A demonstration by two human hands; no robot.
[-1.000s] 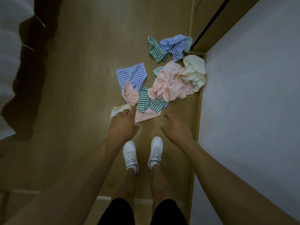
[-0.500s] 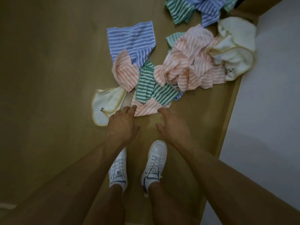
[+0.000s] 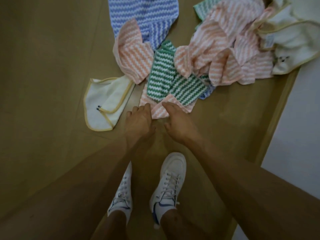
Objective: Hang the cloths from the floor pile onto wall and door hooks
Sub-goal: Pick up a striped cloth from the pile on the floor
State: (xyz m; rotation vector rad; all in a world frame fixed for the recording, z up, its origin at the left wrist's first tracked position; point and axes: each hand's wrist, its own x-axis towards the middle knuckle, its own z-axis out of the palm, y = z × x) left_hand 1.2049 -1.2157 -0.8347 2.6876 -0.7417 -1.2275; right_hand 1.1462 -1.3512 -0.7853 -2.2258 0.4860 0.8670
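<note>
At the left, a cream cloth with yellow piping (image 3: 103,104) is seen lying flat on the brown wooden floor (image 3: 43,66), well apart from the wall; a small dark printed mark on it is too blurred to be read. Just beside it, the left hand (image 3: 138,118) is lowered at the near edge of the pink-and-white striped cloth (image 3: 170,108), its fingers (image 3: 145,108) loosely extended and nothing gripped. The right hand (image 3: 178,123) is laid with straight fingers on the same cloth's corner. Behind, a green-and-white striped cloth (image 3: 161,73) is overlapped by a blue-and-white striped cloth (image 3: 143,16) and crumpled pink striped cloths (image 3: 225,49). At far right, a cream towel (image 3: 294,44) with an unreadable sewn label is heaped against the white wall (image 3: 303,118). White lace-up trainers (image 3: 169,184) are planted below.
</note>
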